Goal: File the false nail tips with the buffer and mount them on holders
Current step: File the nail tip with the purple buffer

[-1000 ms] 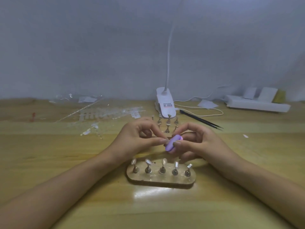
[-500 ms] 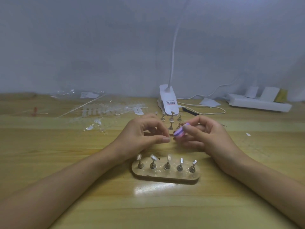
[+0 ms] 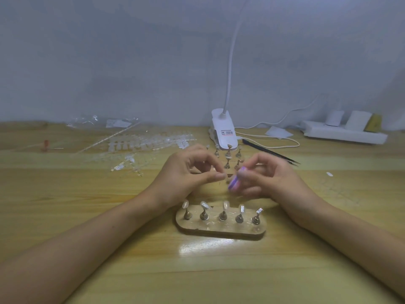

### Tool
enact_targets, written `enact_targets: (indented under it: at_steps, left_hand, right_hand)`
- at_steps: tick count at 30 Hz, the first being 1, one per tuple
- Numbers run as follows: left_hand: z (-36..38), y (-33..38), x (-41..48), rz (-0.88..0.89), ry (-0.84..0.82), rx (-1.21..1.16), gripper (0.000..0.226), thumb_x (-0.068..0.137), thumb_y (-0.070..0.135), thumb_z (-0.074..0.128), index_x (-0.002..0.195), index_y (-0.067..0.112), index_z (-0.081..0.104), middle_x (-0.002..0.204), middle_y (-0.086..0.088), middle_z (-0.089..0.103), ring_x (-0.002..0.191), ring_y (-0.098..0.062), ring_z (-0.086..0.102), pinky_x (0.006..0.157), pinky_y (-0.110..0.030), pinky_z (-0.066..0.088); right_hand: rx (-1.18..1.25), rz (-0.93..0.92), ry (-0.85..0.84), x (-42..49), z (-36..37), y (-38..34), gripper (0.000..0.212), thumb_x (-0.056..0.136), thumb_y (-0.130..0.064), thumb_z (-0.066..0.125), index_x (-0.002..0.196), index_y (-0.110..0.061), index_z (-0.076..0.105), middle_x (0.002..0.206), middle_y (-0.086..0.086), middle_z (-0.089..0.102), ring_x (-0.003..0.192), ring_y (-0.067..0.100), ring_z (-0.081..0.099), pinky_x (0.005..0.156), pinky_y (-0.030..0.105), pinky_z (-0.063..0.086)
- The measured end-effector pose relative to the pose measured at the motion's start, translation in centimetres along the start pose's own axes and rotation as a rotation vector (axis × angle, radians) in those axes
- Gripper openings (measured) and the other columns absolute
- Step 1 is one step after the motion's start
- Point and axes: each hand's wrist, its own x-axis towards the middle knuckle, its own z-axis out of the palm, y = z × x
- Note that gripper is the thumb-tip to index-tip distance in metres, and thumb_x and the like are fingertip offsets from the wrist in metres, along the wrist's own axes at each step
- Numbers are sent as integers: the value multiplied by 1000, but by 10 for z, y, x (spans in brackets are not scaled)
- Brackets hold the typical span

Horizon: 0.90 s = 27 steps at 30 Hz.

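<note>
My right hand (image 3: 271,178) pinches a small purple buffer (image 3: 235,181) between thumb and forefinger. My left hand (image 3: 188,174) sits just left of it with thumb and forefinger pressed together; whatever they hold is too small to make out. Below both hands lies a wooden base (image 3: 219,227) carrying several metal holders, each topped with a clear nail tip (image 3: 225,205). More bare metal holders (image 3: 228,154) stand behind my hands.
Strips of clear nail tips (image 3: 149,142) and plastic wrapping lie at the back left. A white clip lamp (image 3: 223,132) stands at the back centre, black tweezers (image 3: 269,153) to its right, a white power strip (image 3: 344,133) at the far right.
My hands have drawn slightly apart; the buffer left my left fingertips and turned on edge in my right hand. The camera view shifted a little.
</note>
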Motion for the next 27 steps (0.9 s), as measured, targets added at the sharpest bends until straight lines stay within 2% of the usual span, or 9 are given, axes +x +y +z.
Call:
enact_targets:
  at_steps: [2, 6, 9, 12, 15, 19, 22, 25, 27]
  left_hand:
    - [-1, 0, 0, 2, 12, 6, 7, 75, 21, 78, 78, 17, 73, 87, -18, 56, 69, -12, 53, 54, -6, 40]
    - [-1, 0, 1, -10, 5, -3, 7, 74, 24, 78, 77, 20, 73, 88, -19, 55, 69, -11, 53, 54, -7, 41]
    - [-2, -1, 1, -8, -14, -9, 9, 74, 25, 78, 78, 18, 73, 86, -19, 54, 67, -9, 52, 54, -7, 40]
    - [-1, -2, 1, -12, -7, -13, 8, 74, 24, 78, 78, 18, 73, 87, -21, 54, 66, -8, 51, 55, -7, 41]
    - [-1, -3, 2, -9, -10, -22, 10, 74, 22, 78, 79, 15, 74, 83, -20, 52, 62, -5, 50, 54, -6, 40]
    - [-1, -3, 2, -31, -41, -54, 8, 74, 19, 79, 78, 15, 73, 82, -16, 52, 63, -1, 52, 54, -6, 39]
    - [-1, -2, 1, -18, -51, -43, 8, 75, 20, 78, 80, 16, 73, 83, -20, 51, 64, -3, 51, 55, -7, 40]
    - [0, -1, 1, -23, -36, -60, 9, 74, 25, 78, 78, 19, 73, 86, -24, 51, 66, -6, 52, 54, -10, 41]
    - [0, -1, 2, -12, -18, -52, 10, 73, 26, 77, 78, 18, 73, 86, -25, 52, 66, -8, 51, 56, -10, 41]
  right_hand:
    - [-85, -12, -65, -1, 2, 1, 31, 78, -27, 71, 91, -4, 56, 84, 13, 77, 77, 26, 75, 62, 25, 56]
    - [-19, -23, 61, 0, -1, 1, 28, 75, -27, 72, 88, -8, 56, 84, 15, 77, 70, 26, 73, 54, 25, 56]
    - [-54, -17, -42, 0, 1, 1, 30, 75, -23, 74, 89, -3, 56, 83, 18, 76, 71, 27, 74, 58, 24, 56]
    - [62, -20, 53, 2, -2, 2, 29, 75, -23, 72, 89, -3, 57, 84, 19, 76, 72, 26, 74, 61, 26, 58]
    - [-28, 1, -78, 1, 0, 1, 28, 77, -20, 73, 90, -1, 56, 84, 19, 76, 71, 27, 75, 60, 25, 58]
    - [61, -13, 47, 3, -3, 3, 28, 75, -24, 72, 89, -5, 57, 85, 19, 76, 70, 25, 74, 62, 29, 61]
    - [-48, 7, -81, 1, -1, 3, 32, 75, -24, 74, 91, -2, 56, 84, 18, 76, 74, 27, 75, 65, 30, 61]
    - [0, 2, -14, 2, -3, 3, 30, 75, -24, 73, 91, -4, 56, 85, 19, 76, 72, 27, 74, 65, 31, 62]
    - [-35, 5, -56, 1, -2, 1, 30, 75, -22, 73, 90, -3, 55, 85, 19, 76, 72, 26, 74, 65, 30, 61]
